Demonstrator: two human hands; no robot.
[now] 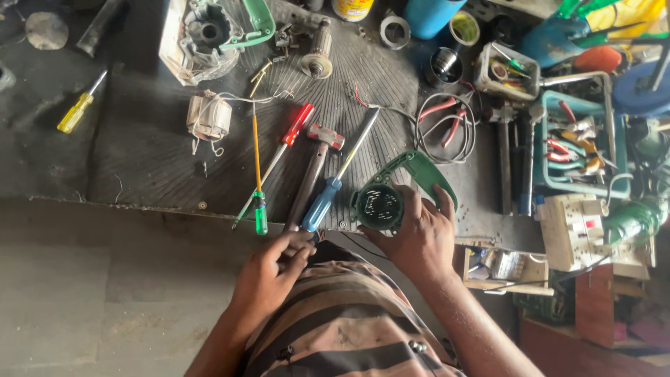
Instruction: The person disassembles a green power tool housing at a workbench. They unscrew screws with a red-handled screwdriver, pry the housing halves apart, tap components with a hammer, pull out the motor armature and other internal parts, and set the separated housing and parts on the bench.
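My right hand (421, 237) grips a green power-tool housing (412, 171) with a round dark opening (377, 207), holding it at the bench's front edge. My left hand (271, 271) is lower left of it, fingers pinched together just below the butt of a blue-handled screwdriver (322, 204) that lies on the bench. Whether anything small sits between those fingertips is not visible. A thin wire (352, 242) runs between the two hands.
The dark ribbed bench mat (160, 160) carries a hammer (315, 164), a red-handled screwdriver (296, 126), a green-handled screwdriver (259, 209), a yellow one (77, 112), a wound stator (208, 117), a motor housing (206, 35), red pliers (447, 115) and tool trays (579, 143).
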